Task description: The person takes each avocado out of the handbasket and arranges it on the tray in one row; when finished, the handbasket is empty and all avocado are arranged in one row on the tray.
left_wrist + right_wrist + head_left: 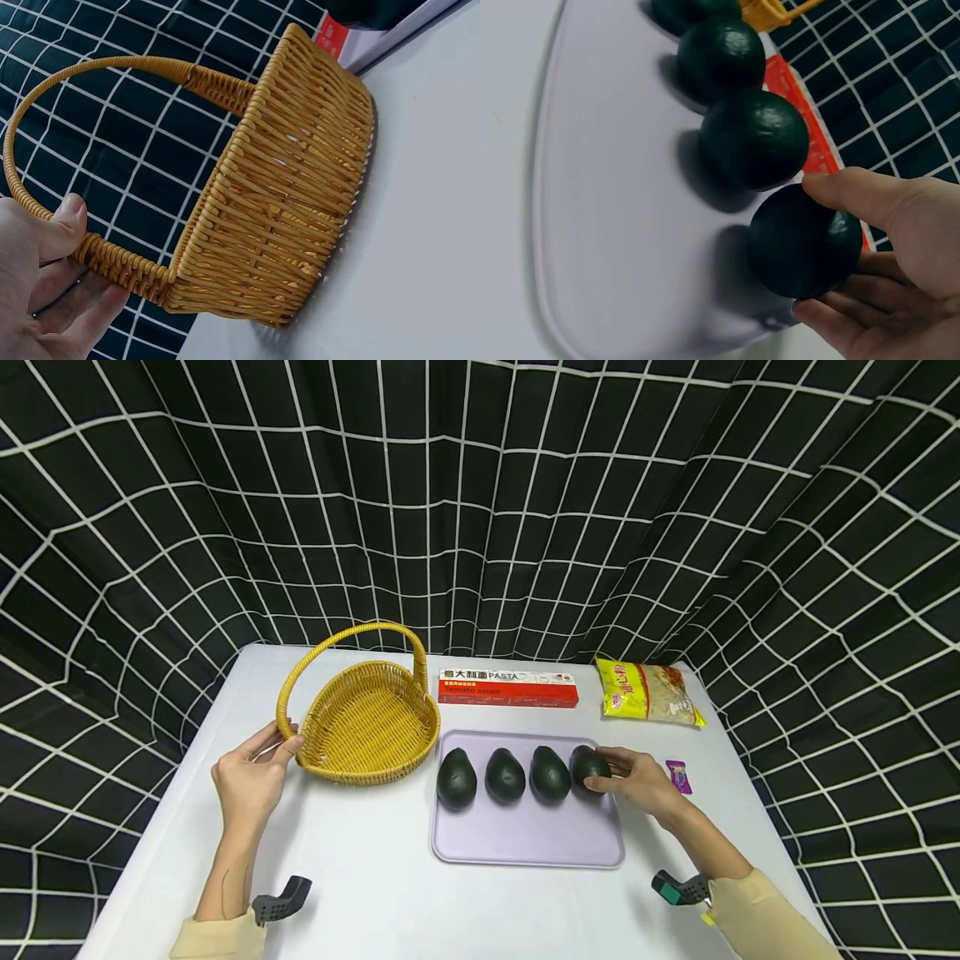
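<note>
A yellow wicker basket (375,727) with a tall arched handle sits on the left of the table. My left hand (255,768) grips the base of that handle, thumb on one side and fingers on the other, as the left wrist view shows. Several dark green avocados (506,776) lie in a row along the back of a pale lilac tray (525,839). At the right end of the row, my right hand (637,779) holds the last avocado (799,244), with the thumb on its upper side and the fingers curled beneath in the right wrist view.
Behind the tray lies a red and white pasta box (507,689). A yellow bag of dry pasta (648,692) is at the back right, with a small purple packet (678,777) in front of it. Black grid-patterned cloth (480,510) surrounds the white table (360,868).
</note>
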The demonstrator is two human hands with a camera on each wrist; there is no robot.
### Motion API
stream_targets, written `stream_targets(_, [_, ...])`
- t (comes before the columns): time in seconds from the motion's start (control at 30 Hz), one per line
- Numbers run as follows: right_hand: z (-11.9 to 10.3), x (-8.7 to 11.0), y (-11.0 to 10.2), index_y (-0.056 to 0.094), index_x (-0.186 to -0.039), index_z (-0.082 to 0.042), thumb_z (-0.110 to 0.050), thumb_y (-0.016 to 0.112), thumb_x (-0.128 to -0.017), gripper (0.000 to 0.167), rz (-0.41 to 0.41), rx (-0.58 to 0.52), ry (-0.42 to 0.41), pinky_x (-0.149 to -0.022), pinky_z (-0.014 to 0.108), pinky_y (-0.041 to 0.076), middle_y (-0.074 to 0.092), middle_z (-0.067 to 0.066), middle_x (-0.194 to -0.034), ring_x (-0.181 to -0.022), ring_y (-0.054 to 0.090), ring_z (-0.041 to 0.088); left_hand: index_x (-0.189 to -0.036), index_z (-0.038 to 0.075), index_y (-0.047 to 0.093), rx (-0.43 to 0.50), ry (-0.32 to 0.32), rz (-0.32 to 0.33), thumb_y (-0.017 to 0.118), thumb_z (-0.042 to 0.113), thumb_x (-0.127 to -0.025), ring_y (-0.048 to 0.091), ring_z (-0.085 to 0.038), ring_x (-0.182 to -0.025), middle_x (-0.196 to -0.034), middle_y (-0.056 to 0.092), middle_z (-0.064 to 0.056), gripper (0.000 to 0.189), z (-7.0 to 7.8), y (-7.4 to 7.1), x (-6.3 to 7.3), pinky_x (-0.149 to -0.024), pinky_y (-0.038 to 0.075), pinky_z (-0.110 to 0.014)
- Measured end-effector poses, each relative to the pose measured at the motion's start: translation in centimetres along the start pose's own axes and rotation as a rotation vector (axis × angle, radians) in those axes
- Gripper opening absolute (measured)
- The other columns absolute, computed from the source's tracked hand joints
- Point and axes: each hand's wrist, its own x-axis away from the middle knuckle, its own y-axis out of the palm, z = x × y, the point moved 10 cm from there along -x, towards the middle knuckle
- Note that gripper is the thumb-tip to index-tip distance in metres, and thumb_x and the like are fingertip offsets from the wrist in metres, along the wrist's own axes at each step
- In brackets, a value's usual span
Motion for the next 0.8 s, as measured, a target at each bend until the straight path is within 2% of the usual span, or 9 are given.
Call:
stream_targets(0.3, [0.08, -0.29, 0.47, 0.05, -0.15, 0.005, -0.024, 0.086, -0.087, 0.078, 0.036, 0.0, -0.065, -0.115, 0.056, 0.048, 0.058, 0.03, -0.146, -0.135, 0.057, 0.045, -0.127, 0.004, 0.074, -0.022, 0.002, -0.006, 0.087, 0.019, -0.089, 0.064, 0.021, -0.082, -0.116, 0.075, -0.022, 0.043, -0.1, 0.05, -0.07, -0.071, 0.054, -0.003])
stream_targets(0.57, [0.12, -0.1, 1.05, 0.044, -0.155, 0.001, -0.022, 0.085, -0.088, 0.082, 0.016, -0.024, -0.061, -0.119, 0.063, 0.042, 0.053, 0.031, -0.151, -0.139, 0.052, 0.048, -0.127, 0.004, 0.074, -0.017, 0.007, 0.001, 0.087, 0.021, -0.088, 0.064, 0.021, -0.082, -0.115, 0.075, -0.022, 0.044, 0.1, -0.11, 0.01, -0.072, 0.054, -0.003])
stream_targets(0.8, [0.28, 0.37, 0.9, 0.044, -0.156, -0.001, -0.023, 0.083, -0.09, 0.08, 0.026, 0.002, -0.055, -0.114, 0.067, 0.045, 0.051, 0.03, -0.152, -0.137, 0.052, 0.048, -0.127, 0.005, 0.074, -0.028, 0.004, -0.003, 0.087, 0.02, -0.088, 0.062, 0.023, -0.081, -0.114, 0.076, -0.019, 0.044, 0.11, -0.09, -0.01, -0.072, 0.054, -0.002])
